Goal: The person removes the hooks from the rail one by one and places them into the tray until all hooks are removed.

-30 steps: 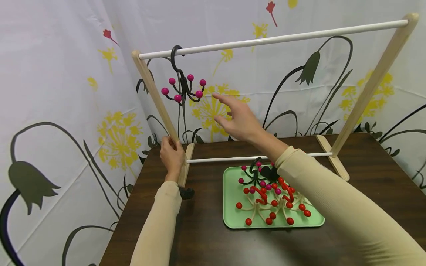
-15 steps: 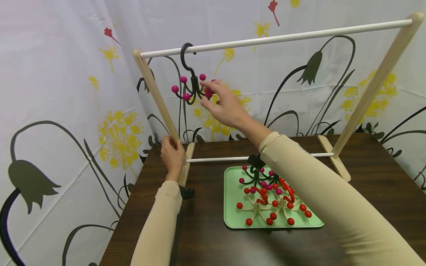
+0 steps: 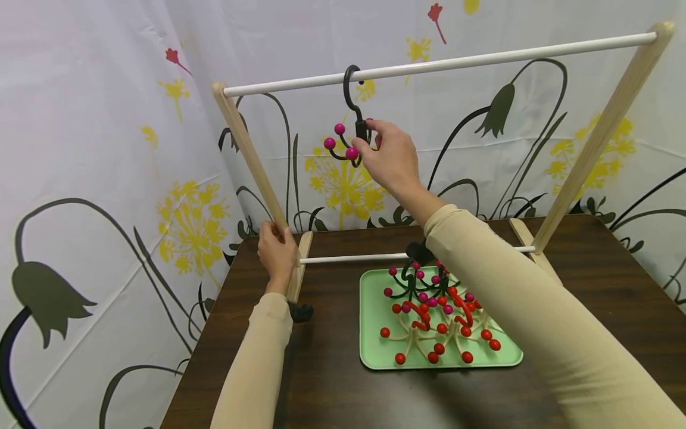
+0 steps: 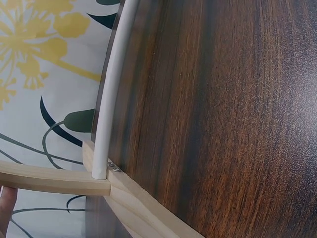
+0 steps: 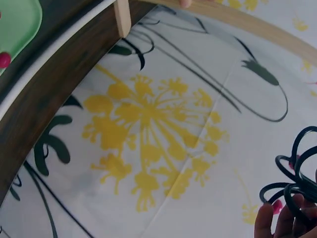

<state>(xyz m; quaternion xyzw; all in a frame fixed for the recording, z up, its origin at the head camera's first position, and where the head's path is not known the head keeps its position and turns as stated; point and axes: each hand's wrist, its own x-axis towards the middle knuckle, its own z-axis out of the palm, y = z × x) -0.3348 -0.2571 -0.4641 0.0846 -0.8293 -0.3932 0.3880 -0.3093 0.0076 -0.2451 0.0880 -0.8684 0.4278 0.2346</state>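
Right hand (image 3: 393, 159) pinching black hook (image 3: 351, 128) with pink balls, hung on white top rod (image 3: 482, 58). Left hand (image 3: 276, 253) curled round wooden post (image 3: 252, 159) near its foot. Green tray (image 3: 375, 351) of more hooks (image 3: 434, 319) on brown table (image 3: 589, 322), below the right arm.

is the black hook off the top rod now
No, the black hook is looped over the top rod while the right hand holds its stem below.
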